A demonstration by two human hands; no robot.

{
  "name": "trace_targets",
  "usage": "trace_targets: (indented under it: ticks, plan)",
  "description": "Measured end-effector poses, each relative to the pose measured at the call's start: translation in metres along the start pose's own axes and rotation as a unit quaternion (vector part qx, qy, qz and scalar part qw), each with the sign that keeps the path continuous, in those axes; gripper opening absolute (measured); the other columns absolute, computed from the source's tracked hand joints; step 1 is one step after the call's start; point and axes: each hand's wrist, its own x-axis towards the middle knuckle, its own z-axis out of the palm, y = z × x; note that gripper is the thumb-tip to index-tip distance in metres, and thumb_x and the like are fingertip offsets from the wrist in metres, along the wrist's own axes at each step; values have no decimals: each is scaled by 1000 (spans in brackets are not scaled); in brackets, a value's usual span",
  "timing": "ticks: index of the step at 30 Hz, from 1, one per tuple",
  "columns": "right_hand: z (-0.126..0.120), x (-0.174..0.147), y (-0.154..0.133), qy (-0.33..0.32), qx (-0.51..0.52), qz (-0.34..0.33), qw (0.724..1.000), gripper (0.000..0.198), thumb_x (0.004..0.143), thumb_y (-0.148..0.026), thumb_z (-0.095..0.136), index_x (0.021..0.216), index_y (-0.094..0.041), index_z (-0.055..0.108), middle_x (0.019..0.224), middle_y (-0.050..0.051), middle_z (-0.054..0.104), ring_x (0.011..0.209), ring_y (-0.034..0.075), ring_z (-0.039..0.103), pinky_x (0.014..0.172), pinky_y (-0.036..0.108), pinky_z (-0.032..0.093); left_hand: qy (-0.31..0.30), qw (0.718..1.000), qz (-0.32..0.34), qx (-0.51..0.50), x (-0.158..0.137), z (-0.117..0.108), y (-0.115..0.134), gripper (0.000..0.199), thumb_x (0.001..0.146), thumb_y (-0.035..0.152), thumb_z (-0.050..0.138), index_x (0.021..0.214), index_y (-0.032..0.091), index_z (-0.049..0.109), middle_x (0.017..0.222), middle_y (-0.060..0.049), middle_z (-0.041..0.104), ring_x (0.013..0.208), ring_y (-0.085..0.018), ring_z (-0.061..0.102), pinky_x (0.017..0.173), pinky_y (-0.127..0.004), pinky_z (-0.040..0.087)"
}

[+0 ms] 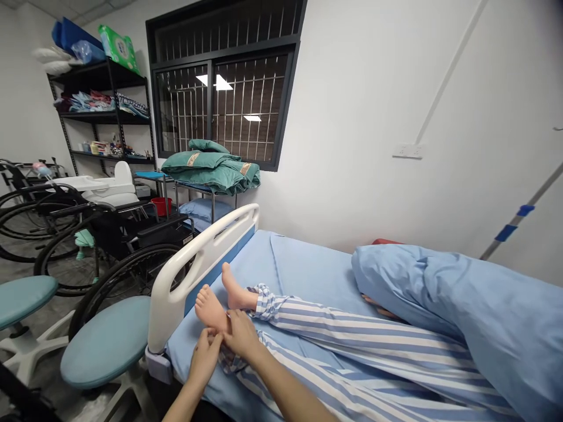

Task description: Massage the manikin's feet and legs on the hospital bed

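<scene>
Where the bed [303, 269] meets its white footboard [193, 266], both hands are busy at the ankle of the figure lying there. The right hand [241, 333] is curled over the ankle just below the nearer foot [210, 308], fingers closed on the trouser cuff [229, 357]; the left hand [204, 354] comes up from the bed's near edge, fingertips pinched on the same cuff. The far foot [233, 290] lies just beside, bare, toes toward the footboard.

To do this well, I'd say the ankle wants steadying with one hand while the other eases the cloth evenly, not tugging from one side, so the leg isn't twisted.

The trousers [352, 340] are soft blue-and-white striped cotton, bunched and wrinkled at the hem. The sheet is smooth pale blue; a puffy blue quilt [461, 305] is heaped toward the head end. The footboard is glossy moulded plastic with rounded corners. A round padded stool [108, 340] stands beside the foot corner.
</scene>
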Motion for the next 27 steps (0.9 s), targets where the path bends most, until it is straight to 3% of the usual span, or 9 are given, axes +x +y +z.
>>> trace_targets:
  ticks: [5,11,14,19,22,24,27]
  plan:
    - [-19,25,12,57,38,27,997,34,74,-22,46,107,-16,47,107,9,56,99,21,49,84,29,38,-45,987,151,36,4,-24,40,29,72,42,49,84,18,57,84,-5,66,85,-21,61,76,-29,46]
    - [-24,61,28,53,-34,59,996,29,74,-26,47,101,-15,50,104,12,57,95,23,51,79,31,36,26,945,282,164,30,-43,101,26,77,33,42,92,20,58,94,-3,64,89,-17,58,84,-31,43]
    - [-15,77,36,24,-56,59,996,35,70,-28,52,102,-14,50,101,13,59,94,25,54,78,33,38,46,922,306,232,52,-41,125,27,78,29,41,96,19,58,96,-3,64,88,-15,58,83,-29,44]
    - [-11,99,50,-79,-49,108,990,44,66,-37,58,103,-17,49,97,11,62,86,27,60,70,33,42,88,860,307,398,95,-19,149,42,81,25,39,120,9,43,119,-15,53,107,-22,51,91,-34,38]
    - [-10,105,59,-127,-49,119,984,57,56,-42,68,104,-20,47,95,9,64,87,27,61,68,32,43,18,839,263,475,122,-2,151,41,80,15,35,120,6,41,111,-17,58,103,-22,55,86,-32,40]
    - [-6,106,64,-115,-59,121,984,64,51,-44,71,104,-20,45,96,9,64,88,28,61,68,32,44,-31,824,249,507,137,7,149,35,80,14,37,112,8,47,105,-16,60,100,-21,57,83,-29,41]
    - [1,105,68,-89,-71,116,987,67,48,-45,73,103,-19,44,98,10,64,90,28,61,69,33,44,-42,800,242,548,152,15,148,29,80,24,41,102,10,54,101,-16,61,95,-22,58,79,-30,44]
